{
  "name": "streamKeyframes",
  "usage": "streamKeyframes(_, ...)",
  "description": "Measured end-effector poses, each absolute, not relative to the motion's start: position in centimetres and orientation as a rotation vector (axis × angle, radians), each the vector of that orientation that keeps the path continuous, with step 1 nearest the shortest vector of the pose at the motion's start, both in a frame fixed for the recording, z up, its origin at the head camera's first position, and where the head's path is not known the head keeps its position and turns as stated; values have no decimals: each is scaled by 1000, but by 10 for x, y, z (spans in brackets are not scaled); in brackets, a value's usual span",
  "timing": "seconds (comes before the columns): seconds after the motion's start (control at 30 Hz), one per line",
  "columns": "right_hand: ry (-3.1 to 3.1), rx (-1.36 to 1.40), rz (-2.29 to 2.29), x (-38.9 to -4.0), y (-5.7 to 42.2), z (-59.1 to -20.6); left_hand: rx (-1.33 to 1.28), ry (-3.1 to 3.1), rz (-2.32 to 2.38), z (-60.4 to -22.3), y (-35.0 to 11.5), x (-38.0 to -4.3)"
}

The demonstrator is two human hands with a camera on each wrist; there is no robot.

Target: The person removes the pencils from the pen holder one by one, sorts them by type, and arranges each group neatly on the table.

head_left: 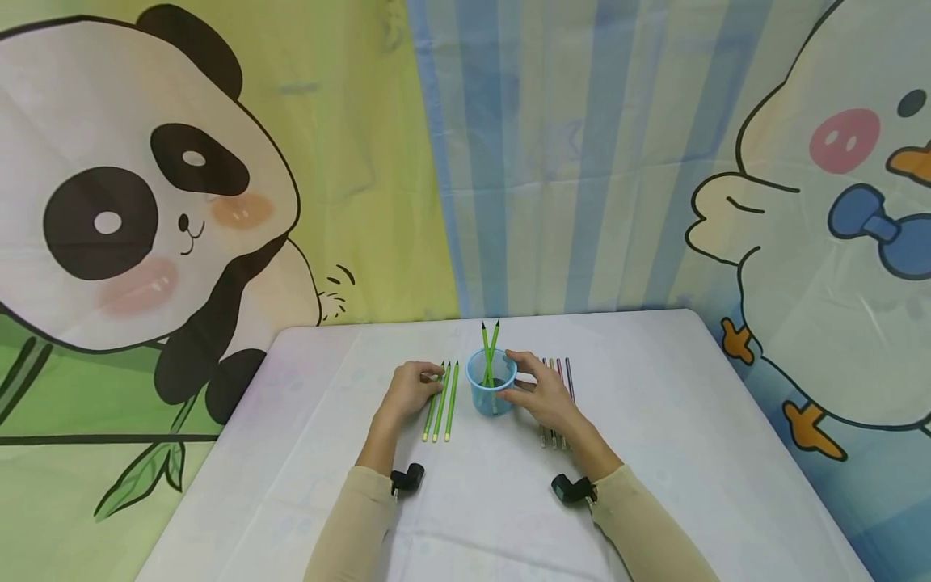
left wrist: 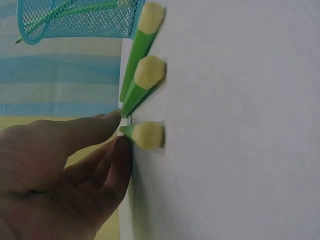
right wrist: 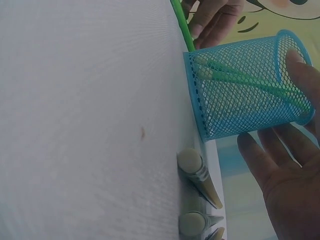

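Three green pencils lie side by side on the white table, tips pointing away. My left hand (head_left: 410,390) pinches the leftmost green pencil (head_left: 427,423) between thumb and fingers; its pale end (left wrist: 149,135) shows close by the fingertips in the left wrist view. Beside it are the middle pencil (head_left: 440,408) and the right one (head_left: 452,404). A light blue mesh pencil cup (head_left: 486,402) stands upright to their right, with two green pencils (head_left: 486,343) crossed inside, tips up. My right hand (head_left: 545,396) holds the cup, thumb at the rim (right wrist: 280,50) and fingers along its side.
Several darker pencils (head_left: 570,380) lie in a row right of the cup, partly behind my right hand; their round pale ends (right wrist: 190,161) show in the right wrist view. A printed curtain (head_left: 553,162) hangs behind the table's far edge (head_left: 364,325).
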State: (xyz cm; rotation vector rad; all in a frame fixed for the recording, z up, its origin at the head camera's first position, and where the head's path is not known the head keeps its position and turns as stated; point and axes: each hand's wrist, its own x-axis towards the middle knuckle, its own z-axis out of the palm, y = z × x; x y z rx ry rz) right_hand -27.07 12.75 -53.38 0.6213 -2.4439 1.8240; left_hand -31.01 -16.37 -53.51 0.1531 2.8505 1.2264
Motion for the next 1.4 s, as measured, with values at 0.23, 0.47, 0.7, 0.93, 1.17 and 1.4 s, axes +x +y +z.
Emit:
streamKeyframes(0.23, -2443, 623, 1818, -272, 128, -535, 144, 2852, 1221, -536, -164, -311)
streamKeyframes(0.47, -2433, 636, 1823, -272, 128, -534, 134, 2844, 1242, -534, -164, -311)
streamKeyframes(0.7, -2426, 648, 1817, -272, 128, -535, 167, 2899, 1310, -528, -161, -312)
streamKeyframes(0.93, -2420, 658, 1830, -273, 128, -534, 230, 2929, 1351, -524, -156, -313)
streamKeyframes(1.17, -2437, 630, 1817, -273, 127, -535, 408, 2754, 1715, -521, -147, -311)
streamKeyframes(1.4, -2452, 602, 1821, -272, 127, -535, 485, 2552, 2010, -513, -134, -306)
